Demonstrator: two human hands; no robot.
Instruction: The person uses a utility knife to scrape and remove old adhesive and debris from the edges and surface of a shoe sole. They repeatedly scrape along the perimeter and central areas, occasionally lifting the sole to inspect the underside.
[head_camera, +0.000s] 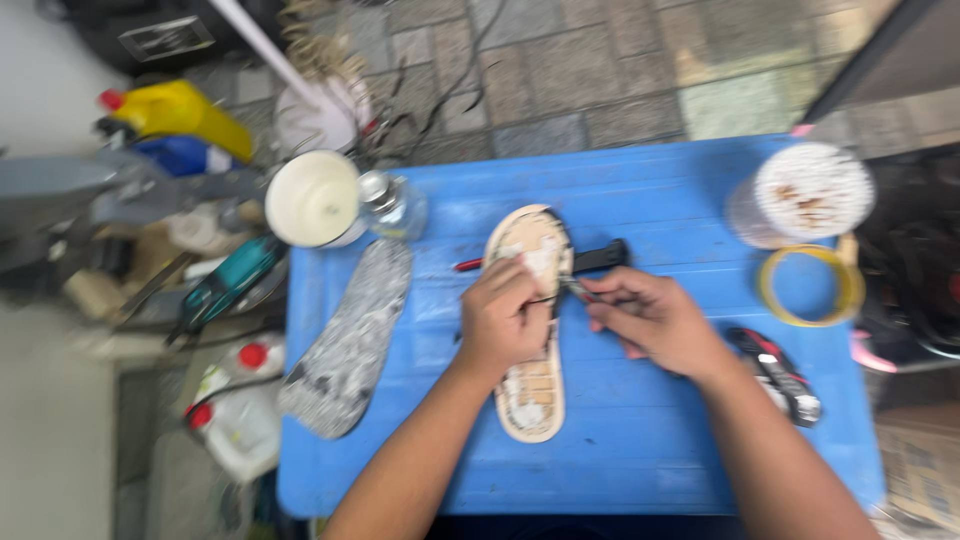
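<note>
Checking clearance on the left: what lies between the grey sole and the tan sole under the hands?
Head view: bare blue tabletop only; the grey sole and the tan sole lie apart, nothing between them.

On the blue bench (640, 190) lie a grey sole (350, 340), a white tub (313, 199), a glass jar (392, 205) and a yellow tape ring (811, 286) — all blurred. Beside it sit a yellow bottle (180, 112) and what may be a teal drill (232, 282).
</note>
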